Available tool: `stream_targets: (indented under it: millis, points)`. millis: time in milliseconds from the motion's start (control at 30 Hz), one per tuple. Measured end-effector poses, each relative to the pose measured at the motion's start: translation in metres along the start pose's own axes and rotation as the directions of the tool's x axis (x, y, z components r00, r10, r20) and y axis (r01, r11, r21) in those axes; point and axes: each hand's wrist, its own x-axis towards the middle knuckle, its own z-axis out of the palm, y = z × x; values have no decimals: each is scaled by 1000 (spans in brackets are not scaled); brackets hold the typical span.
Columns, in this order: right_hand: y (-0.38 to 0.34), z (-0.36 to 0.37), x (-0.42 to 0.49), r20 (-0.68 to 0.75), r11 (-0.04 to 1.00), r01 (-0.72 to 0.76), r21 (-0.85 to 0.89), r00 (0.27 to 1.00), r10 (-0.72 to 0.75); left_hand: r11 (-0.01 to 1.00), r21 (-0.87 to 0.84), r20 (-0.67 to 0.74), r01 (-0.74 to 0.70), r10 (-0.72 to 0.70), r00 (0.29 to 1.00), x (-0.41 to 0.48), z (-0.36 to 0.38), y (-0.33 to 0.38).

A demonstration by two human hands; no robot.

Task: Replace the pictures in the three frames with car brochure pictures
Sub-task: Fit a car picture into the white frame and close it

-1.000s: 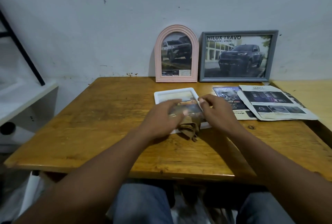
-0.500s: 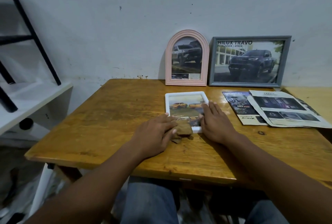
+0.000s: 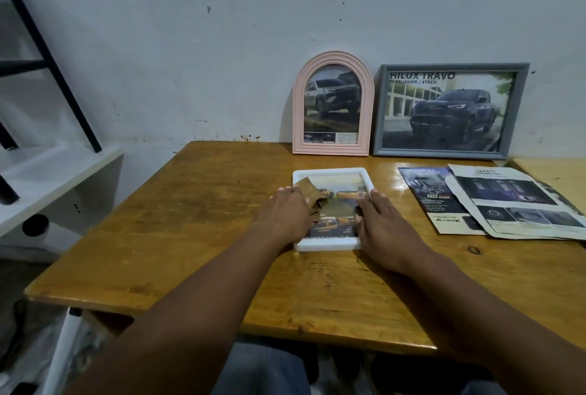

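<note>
A white frame [image 3: 329,171] lies flat on the wooden table [image 3: 196,220] with a car brochure picture behind its glass. My left hand [image 3: 285,214] presses a brown cloth [image 3: 312,193] onto the frame's upper left part. My right hand [image 3: 382,226] lies with straight fingers on the frame's right edge. A pink arched frame [image 3: 332,107] and a grey frame [image 3: 450,109] lean on the wall behind, each showing a pickup truck picture.
Cut car brochure pages [image 3: 494,201] lie on the table to the right of the white frame. A white shelf [image 3: 47,179] with a black metal stand [image 3: 47,58] is at the left. A second wooden surface [image 3: 555,172] adjoins at the far right.
My left hand has moved the cloth from the frame's lower edge up to its upper left part. My right hand still rests on the right edge. The camera has shifted closer.
</note>
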Motion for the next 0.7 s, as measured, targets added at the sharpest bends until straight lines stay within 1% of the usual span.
stream_targets:
  millis: [167, 367, 433, 500, 533, 600, 667, 700]
  points:
    - [1, 3, -4, -34, 1000, 28, 14, 999, -28, 994, -98, 73, 44, -37, 997, 45, -6, 2]
    - [-2, -4, -3, 30, 999, 14, -47, 999, -13, 999, -51, 105, 18, -12, 994, 79, -10, -2]
    - [-4, -14, 2, 61, 997, 6, -72, 998, -1, 992, -129, 103, 1, 13, 995, 79, -13, -3]
    - [-8, -27, 17, 46, 997, 8, -71, 999, -5, 954, -299, 25, -9, 17, 1000, 72, -13, -7]
    - [-11, -32, 29, 17, 997, 40, -62, 999, -39, 927, -375, -30, -10, -2, 1000, 69, -11, -10]
    - [-24, -32, 59, -24, 984, 177, -28, 984, -178, 889, -457, -113, 5, -63, 992, 60, -5, -15]
    - [-41, -22, 88, 1, 951, 307, 37, 952, -308, 868, -496, -161, 30, -126, 979, 52, 2, -21]
    - [-48, -14, 100, 27, 936, 348, 56, 936, -350, 856, -515, -179, 46, -160, 971, 48, 5, -24]
